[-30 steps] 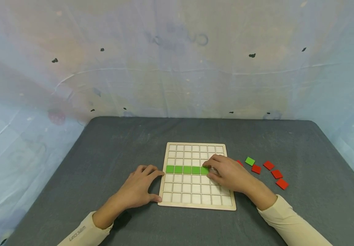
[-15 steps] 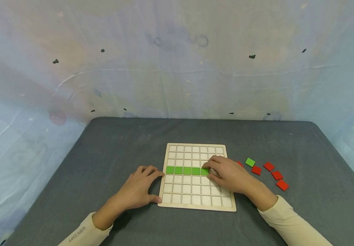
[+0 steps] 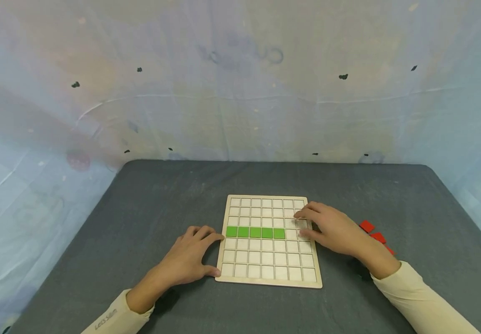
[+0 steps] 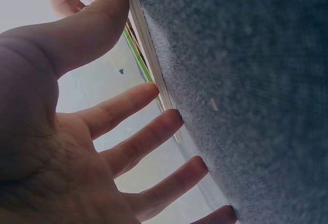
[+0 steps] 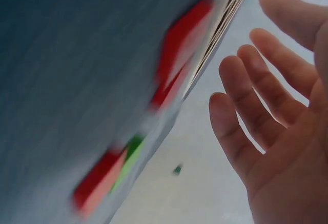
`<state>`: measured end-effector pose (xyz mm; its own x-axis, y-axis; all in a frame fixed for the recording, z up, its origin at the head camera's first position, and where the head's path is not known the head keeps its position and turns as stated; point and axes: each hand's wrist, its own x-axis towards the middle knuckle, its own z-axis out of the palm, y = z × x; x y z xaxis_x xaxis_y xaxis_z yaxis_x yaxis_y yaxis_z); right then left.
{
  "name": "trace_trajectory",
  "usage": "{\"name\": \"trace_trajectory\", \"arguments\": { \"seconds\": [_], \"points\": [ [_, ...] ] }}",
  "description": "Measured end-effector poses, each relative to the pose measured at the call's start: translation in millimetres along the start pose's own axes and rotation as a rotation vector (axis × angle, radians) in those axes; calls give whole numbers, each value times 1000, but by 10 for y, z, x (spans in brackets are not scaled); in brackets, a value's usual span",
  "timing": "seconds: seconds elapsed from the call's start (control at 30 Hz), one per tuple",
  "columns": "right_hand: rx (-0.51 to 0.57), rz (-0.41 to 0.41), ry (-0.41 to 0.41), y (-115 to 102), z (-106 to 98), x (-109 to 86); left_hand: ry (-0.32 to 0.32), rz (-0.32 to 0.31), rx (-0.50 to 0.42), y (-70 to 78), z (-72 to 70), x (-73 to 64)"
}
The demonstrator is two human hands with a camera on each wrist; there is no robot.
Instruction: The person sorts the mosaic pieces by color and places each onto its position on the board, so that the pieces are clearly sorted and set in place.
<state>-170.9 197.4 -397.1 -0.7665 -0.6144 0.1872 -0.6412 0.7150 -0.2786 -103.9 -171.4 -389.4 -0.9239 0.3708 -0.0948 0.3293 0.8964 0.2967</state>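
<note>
A pale wooden grid board [image 3: 267,257] lies on the dark table. Across its middle row runs a line of several green tiles [image 3: 255,232], starting at the left frame. My left hand [image 3: 188,256] rests with thumb and index fingertip at the board's left edge. In the left wrist view, the fingers of that hand [image 4: 77,137] are spread and straight beside the edge. Over the right columns hangs my right hand [image 3: 334,230], holding nothing. The right wrist view shows its fingers [image 5: 238,78] apart and loosely bent.
Right of the board, loose red tiles [image 3: 378,238] lie on the table [image 3: 428,218], partly hidden by my right forearm. A loose green tile [image 5: 127,163] and red tiles [image 5: 184,39] show blurred in the right wrist view. A fabric backdrop [image 3: 240,111] rises behind the table.
My right hand has let go of the green tile at the row's right end and moved right, now covering some loose tiles from the head view. The left hand has stayed put.
</note>
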Motion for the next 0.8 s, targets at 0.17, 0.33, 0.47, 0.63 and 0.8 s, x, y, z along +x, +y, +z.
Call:
{"name": "trace_trajectory", "arguments": {
  "seconds": [0.17,0.33,0.47,0.63,0.8],
  "points": [
    [-58,46,20,244,-87,-172,12,6,7,-6,2,-1],
    [-90,77,39,412,-168,-312,14,9,7,-15,3,1],
    [-94,93,44,488,-187,-376,10,10,4,-16,-2,-3],
    [-99,149,20,526,-201,-427,7,23,7,-7,-9,-18],
    [-111,209,-25,521,-191,-445,7,25,3,-11,-7,-20]
  ]
}}
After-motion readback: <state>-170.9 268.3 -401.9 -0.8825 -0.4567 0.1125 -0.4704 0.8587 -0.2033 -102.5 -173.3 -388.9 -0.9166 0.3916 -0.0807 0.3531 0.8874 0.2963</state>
